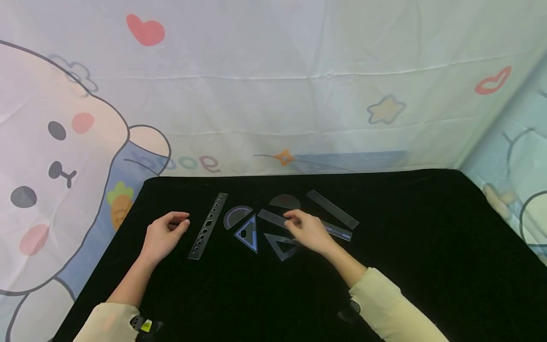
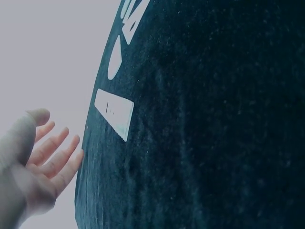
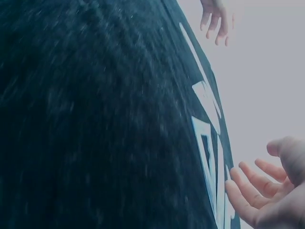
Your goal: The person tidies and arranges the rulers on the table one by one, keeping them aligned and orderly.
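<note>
My left hand [image 1: 164,237] hovers over the black cloth, left of a clear ruler with cut-out holes [image 1: 208,228]. Its fingers are loosely bent, and the left wrist view shows nothing held in that hand [image 2: 45,167]. My right hand [image 1: 311,232] is above a second clear ruler [image 1: 272,218], covering its middle, and above a larger set square [image 1: 273,241]. In the right wrist view this hand [image 3: 271,195] has relaxed fingers and holds nothing. Between the hands lie a protractor [image 1: 236,217] and a small blue-edged set square [image 1: 254,237].
Behind my right hand lie another protractor [image 1: 285,201] and a third ruler [image 1: 333,209]. The black cloth [image 1: 427,247] covers the table. At its back hangs a pale printed curtain [image 1: 273,104], with another printed cloth [image 1: 513,175] at the right.
</note>
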Demonstrator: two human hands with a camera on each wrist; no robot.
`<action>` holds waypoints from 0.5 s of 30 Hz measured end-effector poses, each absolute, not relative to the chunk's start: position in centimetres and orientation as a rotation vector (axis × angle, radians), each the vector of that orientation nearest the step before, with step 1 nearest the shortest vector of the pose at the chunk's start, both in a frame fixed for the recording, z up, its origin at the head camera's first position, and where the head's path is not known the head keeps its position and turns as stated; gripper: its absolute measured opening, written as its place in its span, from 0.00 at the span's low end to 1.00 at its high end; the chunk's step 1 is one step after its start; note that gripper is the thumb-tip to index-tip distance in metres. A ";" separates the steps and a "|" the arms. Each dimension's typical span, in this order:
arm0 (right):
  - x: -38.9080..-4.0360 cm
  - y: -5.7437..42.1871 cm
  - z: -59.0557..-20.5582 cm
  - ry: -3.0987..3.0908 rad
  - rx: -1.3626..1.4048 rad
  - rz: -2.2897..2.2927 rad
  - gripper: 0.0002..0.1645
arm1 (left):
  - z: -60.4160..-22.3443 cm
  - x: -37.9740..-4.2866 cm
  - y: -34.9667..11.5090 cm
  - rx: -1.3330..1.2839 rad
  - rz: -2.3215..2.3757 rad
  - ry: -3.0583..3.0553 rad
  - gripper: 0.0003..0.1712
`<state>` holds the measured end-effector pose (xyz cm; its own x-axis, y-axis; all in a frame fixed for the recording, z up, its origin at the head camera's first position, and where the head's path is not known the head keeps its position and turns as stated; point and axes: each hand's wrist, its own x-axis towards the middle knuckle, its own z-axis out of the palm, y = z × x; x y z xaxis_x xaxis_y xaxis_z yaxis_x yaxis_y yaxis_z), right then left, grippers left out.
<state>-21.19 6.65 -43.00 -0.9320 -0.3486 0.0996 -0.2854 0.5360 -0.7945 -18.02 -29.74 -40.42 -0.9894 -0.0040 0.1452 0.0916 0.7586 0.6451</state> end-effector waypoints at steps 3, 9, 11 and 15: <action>-21.1 6.0 -43.1 2.607 -0.495 -1.422 0.19 | -40.5 -18.1 -29.6 -0.050 -1.086 -2.813 0.20; -20.8 4.9 -43.2 2.414 -0.414 -1.526 0.21 | -40.4 -18.2 -29.2 -0.010 -1.136 -2.801 0.20; -20.7 4.5 -43.1 2.376 -0.406 -1.550 0.21 | -40.4 -18.3 -29.1 0.008 -1.128 -2.803 0.20; -20.5 3.5 -43.0 2.334 -0.400 -1.571 0.21 | -40.6 -18.4 -29.1 0.050 -1.128 -2.819 0.20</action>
